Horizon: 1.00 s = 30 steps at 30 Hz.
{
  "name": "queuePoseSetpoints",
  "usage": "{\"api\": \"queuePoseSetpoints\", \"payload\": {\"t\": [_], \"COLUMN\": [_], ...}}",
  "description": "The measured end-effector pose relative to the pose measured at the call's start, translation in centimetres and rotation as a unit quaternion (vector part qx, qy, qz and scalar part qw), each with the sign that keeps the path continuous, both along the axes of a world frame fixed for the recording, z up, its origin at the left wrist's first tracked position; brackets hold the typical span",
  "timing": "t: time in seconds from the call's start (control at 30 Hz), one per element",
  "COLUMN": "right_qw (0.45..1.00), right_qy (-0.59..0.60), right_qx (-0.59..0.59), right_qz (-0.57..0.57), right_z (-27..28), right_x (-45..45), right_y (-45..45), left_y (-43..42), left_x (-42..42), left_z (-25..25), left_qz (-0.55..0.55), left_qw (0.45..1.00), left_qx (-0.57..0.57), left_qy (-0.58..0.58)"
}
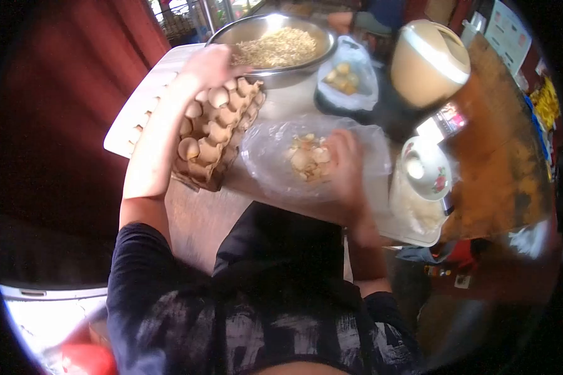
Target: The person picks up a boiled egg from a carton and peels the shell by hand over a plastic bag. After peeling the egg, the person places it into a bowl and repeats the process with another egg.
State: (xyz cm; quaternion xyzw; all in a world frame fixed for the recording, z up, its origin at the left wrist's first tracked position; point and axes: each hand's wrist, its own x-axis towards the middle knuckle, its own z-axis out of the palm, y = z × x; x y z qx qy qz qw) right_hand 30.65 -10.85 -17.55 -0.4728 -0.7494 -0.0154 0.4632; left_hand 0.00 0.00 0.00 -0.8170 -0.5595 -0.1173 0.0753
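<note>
My left hand (209, 65) reaches over the far end of a cardboard egg tray (216, 134), close to the rim of a metal bowl (222, 32). Its fingers look apart, though slightly blurred, and no egg shows in them. Several eggs (219, 97) sit in the tray's cups; other cups hold nothing. Over a clear plastic bag (266, 153) is my right hand (347, 159), with its fingers curled together beside a pile of pale broken eggshells (306, 159). Whatever those fingers hold is hidden.
The metal bowl contains a yellowish, crumbly heap (278, 49). Behind the shells stands a bag of yellowish pieces (344, 80), with a beige jug (428, 62) beside it. At right, a flowered bowl (441, 178) holding a white egg (415, 167) rests on a plastic bag (419, 212).
</note>
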Motion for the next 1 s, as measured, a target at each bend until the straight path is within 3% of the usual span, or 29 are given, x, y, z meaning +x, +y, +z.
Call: {"api": "queuePoseSetpoints", "payload": {"t": [0.17,0.23,0.27,0.3,0.37,0.43,0.53,0.63,0.7,0.73,0.77,0.83,0.9,0.93,0.97,1.0], "right_qw": [0.996,0.997,0.997,0.997,0.997,0.997,0.997,0.995,0.993,0.994,0.994,0.994,0.993,0.993,0.993,0.992], "right_qy": [0.085,0.08,0.078,0.077,0.075,0.069,0.064,0.072,0.084,0.08,0.076,0.07,0.066,0.073,0.081,0.084], "right_qx": [0.021,0.017,0.018,0.015,0.017,0.018,0.046,0.072,0.077,0.078,0.079,0.087,0.1,0.088,0.078,0.089], "right_qz": [-0.003,-0.003,-0.008,-0.007,0.007,0.013,0.019,0.017,0.013,0.011,0.011,0.015,0.019,0.022,0.026,0.026], "right_z": [1.2,1.2,1.2,1.2,1.1,0.8,0.3,-0.1,-0.2,-0.2,-0.2,-0.2,-0.2,-0.2,0.0,-0.2], "right_x": [-1.3,-1.3,-1.3,-1.3,-1.2,-1.0,-0.6,-0.3,-0.3,-0.5,-0.5,-0.5,-0.4,-0.4,-0.4,-0.3], "right_y": [-0.5,-0.7,-0.7,-0.7,-0.7,-0.5,0.2,0.4,0.5,0.5,0.5,0.6,0.6,0.4,0.4,0.3], "left_y": [-6.5,-10.6,-11.4,-12.2,-13.4,-13.6,-13.5,-13.8,-14.1,-14.4,-15.0,-15.6,-14.5,-13.3,-12.5,-12.8], "left_x": [-4.6,-4.2,-4.0,-4.2,-4.7,-4.7,-4.3,-3.2,-1.9,-0.2,1.7,5.3,7.5,7.7,7.7,7.7], "left_z": [-1.1,-2.0,-1.7,-2.4,-4.9,-8.1,-8.5,-8.2,-8.1,-8.0,-8.5,-9.9,-12.7,-16.2,-18.6,-17.6], "left_qz": [0.151,0.139,0.195,0.196,0.155,0.168,0.17,0.183,0.115,0.073,0.071,-0.049,-0.171,-0.103,-0.026,-0.028], "left_qw": [0.983,0.986,0.962,0.961,0.974,0.985,0.982,0.982,0.943,0.916,0.916,0.871,0.891,0.962,0.992,0.993], "left_qx": [-0.097,-0.094,-0.19,-0.193,-0.164,-0.045,-0.064,-0.011,0.201,0.239,0.238,0.235,0.23,0.093,-0.044,-0.033], "left_qy": [0.044,-0.018,-0.035,-0.036,-0.007,0.001,-0.048,-0.048,-0.24,-0.314,-0.315,-0.429,-0.353,-0.237,-0.111,-0.107]}}
